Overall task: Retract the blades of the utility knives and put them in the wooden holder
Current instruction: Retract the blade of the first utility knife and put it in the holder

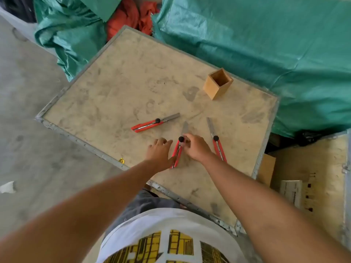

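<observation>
Three red utility knives lie on a dusty board (123, 88), all with their blades out. The middle knife (178, 151) points away from me. My right hand (196, 148) pinches it at the black slider knob. My left hand (160, 153) lies flat beside its handle, fingers spread, and the thumb touches the red body. The left knife (150, 124) lies crosswise, untouched. The right knife (218, 146) lies just right of my right wrist. The wooden holder (210, 87), a square open box with nothing in it, stands upright at the board's far right.
The board has a metal rim (76, 138). Green tarpaulin (266, 54) is heaped behind and to the right, with red cloth (129, 18) at the back. Concrete floor (28, 111) lies to the left. A second crate top (303, 168) with a paper label sits at the right.
</observation>
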Tool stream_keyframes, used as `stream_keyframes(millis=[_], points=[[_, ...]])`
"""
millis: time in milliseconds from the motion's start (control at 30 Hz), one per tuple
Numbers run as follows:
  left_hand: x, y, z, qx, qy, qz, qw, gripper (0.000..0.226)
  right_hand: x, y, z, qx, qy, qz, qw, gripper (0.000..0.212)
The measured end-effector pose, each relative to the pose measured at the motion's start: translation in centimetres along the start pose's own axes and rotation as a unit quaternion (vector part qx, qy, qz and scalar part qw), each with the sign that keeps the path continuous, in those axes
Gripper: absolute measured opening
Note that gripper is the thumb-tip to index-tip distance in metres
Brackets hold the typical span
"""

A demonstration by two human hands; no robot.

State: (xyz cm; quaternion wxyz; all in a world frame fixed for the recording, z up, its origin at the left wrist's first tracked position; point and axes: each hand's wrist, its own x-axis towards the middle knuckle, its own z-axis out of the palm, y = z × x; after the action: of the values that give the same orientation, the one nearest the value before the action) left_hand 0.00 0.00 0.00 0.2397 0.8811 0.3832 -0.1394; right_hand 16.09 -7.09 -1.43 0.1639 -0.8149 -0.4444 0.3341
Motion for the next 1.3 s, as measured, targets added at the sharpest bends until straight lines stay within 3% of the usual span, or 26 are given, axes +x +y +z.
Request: stream_keyframes(millis=[100,333,500,800,1033,1300], points=[[-1.0,1.0,1.2,-0.019,-0.005,-0.007,1.0,0.068,0.0,-0.7,0.3,0.028,0.041,0.022,0.999,0.041],[-1.6,1.8,3.3,-0.068,0.015,-0.027,0.997,0.059,0.5,-1.4,1.4,0.09,0.051,0.077,0.992,0.034],[-1.9,1.7,3.3,-0.164,0.008,-0.026,0.986,0.063,0.3,-1.2,1.3,0.176,0.082,0.118,0.974,0.022],[-2.7,0.7,-0.6,-0.263,0.014,0.024,0.964,0.063,-1.1,-1.9,-3.7,0.318,0.131,0.09,0.935,0.02],[-3.6,1.6,-2.6,-0.418,0.022,0.057,0.906,0.054,-2.9,-2.4,-7.5,0.37,0.135,0.036,0.918,0.018],[-4.7,3.5,-4.5,-0.542,0.076,0.056,0.835,0.064,-6.3,-3.0,-8.9,0.291,0.031,-0.026,0.956,0.02]])
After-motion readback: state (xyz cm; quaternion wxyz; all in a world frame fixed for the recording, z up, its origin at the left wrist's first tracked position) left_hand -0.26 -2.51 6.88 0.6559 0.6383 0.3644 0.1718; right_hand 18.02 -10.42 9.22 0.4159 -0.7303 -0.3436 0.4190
